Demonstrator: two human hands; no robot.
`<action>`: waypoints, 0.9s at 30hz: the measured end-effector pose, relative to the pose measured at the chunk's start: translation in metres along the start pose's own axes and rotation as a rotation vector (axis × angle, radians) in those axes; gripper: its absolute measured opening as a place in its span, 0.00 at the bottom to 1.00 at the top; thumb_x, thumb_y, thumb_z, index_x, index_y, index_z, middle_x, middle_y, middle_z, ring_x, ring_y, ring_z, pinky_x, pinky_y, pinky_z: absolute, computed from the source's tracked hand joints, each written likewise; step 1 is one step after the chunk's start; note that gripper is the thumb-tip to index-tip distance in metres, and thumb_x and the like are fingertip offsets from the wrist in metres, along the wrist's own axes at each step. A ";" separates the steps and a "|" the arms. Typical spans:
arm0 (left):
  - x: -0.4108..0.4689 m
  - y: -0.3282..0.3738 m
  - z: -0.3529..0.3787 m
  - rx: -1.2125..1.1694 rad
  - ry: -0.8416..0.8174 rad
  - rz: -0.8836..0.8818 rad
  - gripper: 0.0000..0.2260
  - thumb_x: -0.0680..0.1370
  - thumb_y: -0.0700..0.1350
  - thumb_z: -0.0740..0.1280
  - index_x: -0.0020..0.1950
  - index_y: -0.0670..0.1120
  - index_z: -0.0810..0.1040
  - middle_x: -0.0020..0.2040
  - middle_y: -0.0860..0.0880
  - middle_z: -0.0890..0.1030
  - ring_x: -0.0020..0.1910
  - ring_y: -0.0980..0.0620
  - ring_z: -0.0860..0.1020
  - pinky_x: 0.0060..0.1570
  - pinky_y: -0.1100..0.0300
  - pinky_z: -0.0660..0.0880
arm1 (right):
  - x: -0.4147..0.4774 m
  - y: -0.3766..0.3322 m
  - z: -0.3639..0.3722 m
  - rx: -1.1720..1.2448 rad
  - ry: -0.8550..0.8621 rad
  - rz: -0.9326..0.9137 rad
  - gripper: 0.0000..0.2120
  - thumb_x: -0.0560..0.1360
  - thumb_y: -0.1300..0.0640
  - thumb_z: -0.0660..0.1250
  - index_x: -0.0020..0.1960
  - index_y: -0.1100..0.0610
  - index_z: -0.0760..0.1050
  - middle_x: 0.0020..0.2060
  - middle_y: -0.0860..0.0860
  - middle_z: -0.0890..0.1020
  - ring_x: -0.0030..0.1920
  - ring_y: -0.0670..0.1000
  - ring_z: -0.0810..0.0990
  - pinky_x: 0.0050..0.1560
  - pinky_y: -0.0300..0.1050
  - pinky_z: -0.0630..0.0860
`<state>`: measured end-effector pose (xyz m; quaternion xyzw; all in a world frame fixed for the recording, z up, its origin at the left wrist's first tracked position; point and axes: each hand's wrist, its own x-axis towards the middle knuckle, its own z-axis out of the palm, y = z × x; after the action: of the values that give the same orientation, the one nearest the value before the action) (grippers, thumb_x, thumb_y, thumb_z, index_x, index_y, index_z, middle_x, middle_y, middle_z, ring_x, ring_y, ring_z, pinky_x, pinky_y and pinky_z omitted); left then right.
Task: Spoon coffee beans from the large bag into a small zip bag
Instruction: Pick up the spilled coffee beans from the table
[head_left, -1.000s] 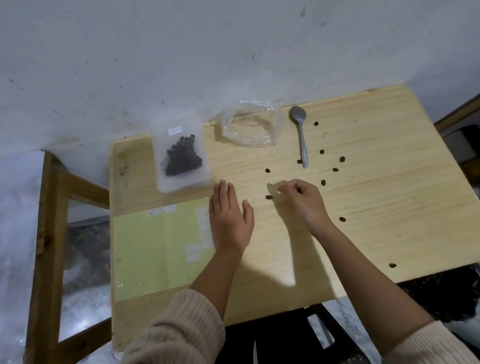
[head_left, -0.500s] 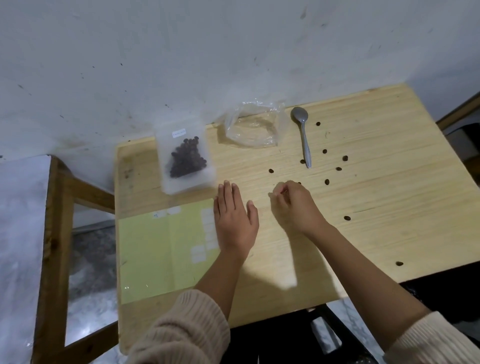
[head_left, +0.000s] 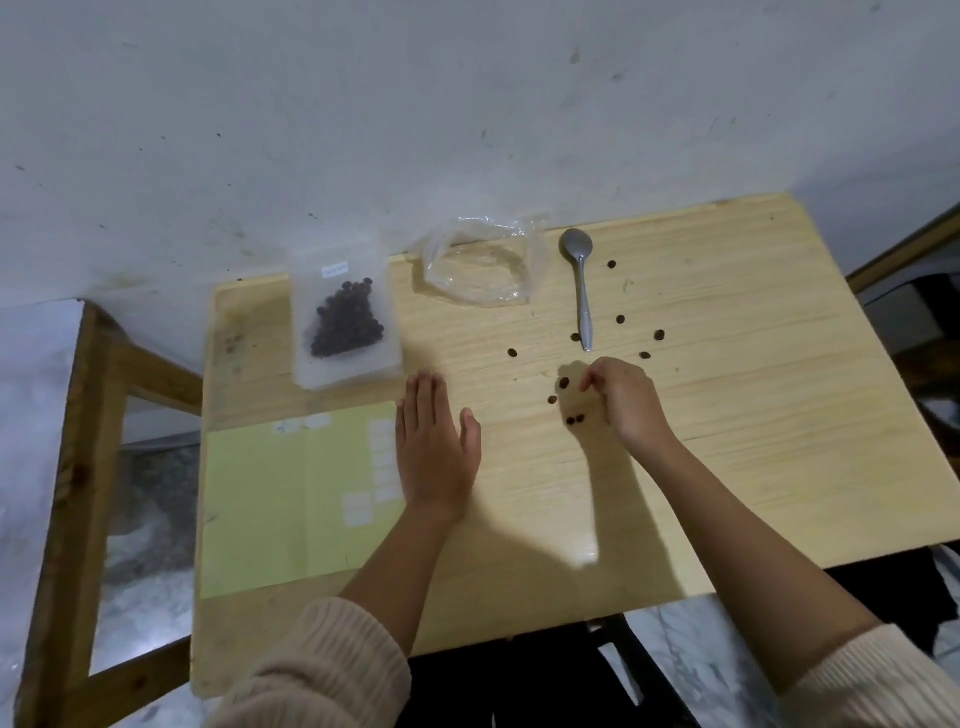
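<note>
Your left hand (head_left: 436, 457) lies flat, fingers straight, on the tabletop (head_left: 753, 441) while your right hand (head_left: 626, 408) bunches its fingers over loose coffee beans (head_left: 563, 383), grip unclear; they are light, hard and roll, so pinch each sideways, the limp small zip bag (head_left: 345, 322) lying at 10 o'clock.

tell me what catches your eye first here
Loose coffee beans lie scattered across the wooden table, right of centre, around a spoon lying flat. The right hand is over a few of them with fingers curled, while the left hand lies flat to its left. At the back left, a small zip bag holds a dark heap of beans.
</note>
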<state>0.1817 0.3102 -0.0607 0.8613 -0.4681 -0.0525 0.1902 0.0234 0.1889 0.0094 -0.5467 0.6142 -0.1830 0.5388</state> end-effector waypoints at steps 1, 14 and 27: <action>0.001 0.001 -0.001 -0.002 -0.011 -0.010 0.26 0.77 0.51 0.52 0.69 0.37 0.68 0.70 0.41 0.69 0.72 0.44 0.64 0.71 0.49 0.59 | 0.003 0.000 0.000 -0.108 -0.002 -0.068 0.14 0.76 0.63 0.55 0.36 0.64 0.75 0.26 0.46 0.70 0.29 0.45 0.66 0.30 0.34 0.63; 0.001 0.026 0.010 -0.004 -0.011 -0.079 0.25 0.76 0.52 0.54 0.68 0.39 0.70 0.71 0.42 0.68 0.72 0.46 0.64 0.71 0.50 0.57 | 0.022 0.008 0.013 -1.041 -0.145 -0.431 0.08 0.79 0.55 0.55 0.52 0.59 0.68 0.41 0.54 0.80 0.40 0.56 0.78 0.35 0.46 0.69; 0.000 0.030 0.007 0.029 -0.005 -0.098 0.25 0.75 0.53 0.55 0.68 0.41 0.70 0.72 0.43 0.68 0.72 0.47 0.65 0.71 0.51 0.58 | 0.032 -0.013 0.008 0.635 -0.257 0.176 0.14 0.73 0.65 0.49 0.30 0.59 0.64 0.21 0.48 0.66 0.21 0.45 0.60 0.20 0.34 0.54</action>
<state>0.1564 0.2935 -0.0560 0.8857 -0.4267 -0.0573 0.1737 0.0424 0.1599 0.0026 -0.3154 0.4987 -0.2473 0.7686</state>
